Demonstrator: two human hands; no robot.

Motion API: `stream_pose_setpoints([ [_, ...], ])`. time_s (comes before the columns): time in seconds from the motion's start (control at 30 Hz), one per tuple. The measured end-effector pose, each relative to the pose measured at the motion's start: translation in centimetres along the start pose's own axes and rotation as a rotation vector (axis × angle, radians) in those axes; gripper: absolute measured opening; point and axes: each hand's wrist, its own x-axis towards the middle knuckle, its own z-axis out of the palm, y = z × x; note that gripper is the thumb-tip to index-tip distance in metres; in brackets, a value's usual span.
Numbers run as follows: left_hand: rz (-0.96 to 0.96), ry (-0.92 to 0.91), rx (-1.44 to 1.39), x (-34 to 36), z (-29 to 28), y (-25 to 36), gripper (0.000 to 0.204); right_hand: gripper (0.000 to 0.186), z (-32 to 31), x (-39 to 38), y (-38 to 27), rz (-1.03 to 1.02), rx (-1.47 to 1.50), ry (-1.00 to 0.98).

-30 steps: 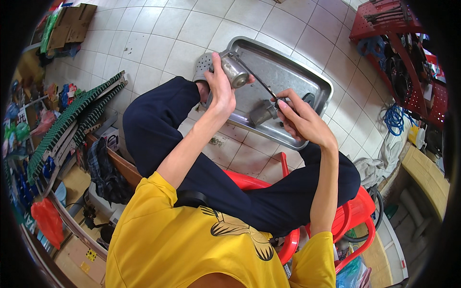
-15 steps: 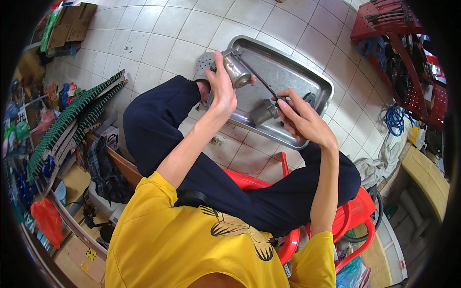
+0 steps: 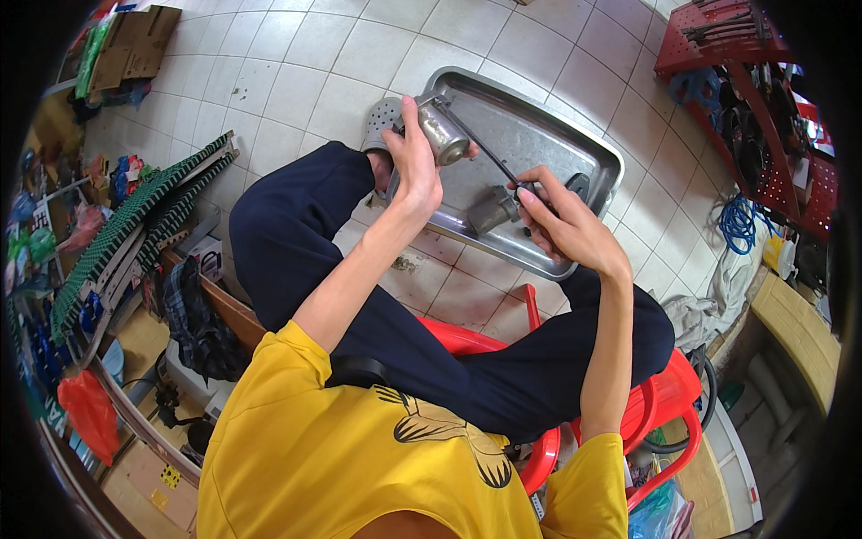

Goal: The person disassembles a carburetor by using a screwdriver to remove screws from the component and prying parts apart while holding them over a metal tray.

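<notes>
**Between the two hands: metal cylinder (image 3: 446,136) with tool laid to it, looks mid-job**

Left hand (image 3: 416,153) is curled round the cylinder, thumb up its near side, some fingers hidden behind it. Right hand (image 3: 566,220) is closed on the handle of a long thin tool (image 3: 489,153), probably a screwdriver. Its shaft runs across to the cylinder's far end; can't tell if the tip is seated.

Progress: cylinder is off the tray (image 3: 512,112) and in hand, tool lined up. Can't see any fastener, so can't call it loose or tight, or how much is left. A second metal part (image 3: 491,211) lies in the tray, just left of the right hand; can't tell if the fingers touch it. Black piece (image 3: 577,185) sits just beyond the right hand.

In the way: second part is right below the tool shaft, so space there is tight. Grey shoe (image 3: 382,119) is just left of the left hand, by the tray edge. Well right of the right hand: blue hose coil (image 3: 738,226) and red rack (image 3: 813,193), both clear of the work.
</notes>
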Motion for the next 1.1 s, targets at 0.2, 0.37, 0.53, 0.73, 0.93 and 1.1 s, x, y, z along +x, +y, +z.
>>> stream_pose_setpoints([
  [0.2,0.035,0.031,0.054,-0.4,0.4,0.3,0.056,0.037,0.3,0.2,0.5,-0.050,0.025,0.055],
  [0.37,0.092,0.081,0.093,0.0,0.0,0.1,0.064,0.037,0.5,0.5,1.0,-0.130,-0.125,0.187],
  [0.53,0.143,0.097,0.112,0.1,-0.2,-0.2,0.063,0.036,1.5,1.2,1.3,-0.078,-0.018,0.255],
  [0.73,0.156,0.117,0.079,0.4,-0.3,-0.1,0.065,0.034,2.1,1.4,1.6,-0.123,0.020,0.329],
  [0.93,0.138,0.125,0.025,0.6,-0.5,0.0,0.065,0.037,2.4,1.6,1.6,-0.196,-0.219,0.497],
  [1.1,0.133,0.166,-0.006,0.5,-0.2,0.2,0.060,0.039,1.9,2.1,2.2,-0.062,-0.034,0.311],
])
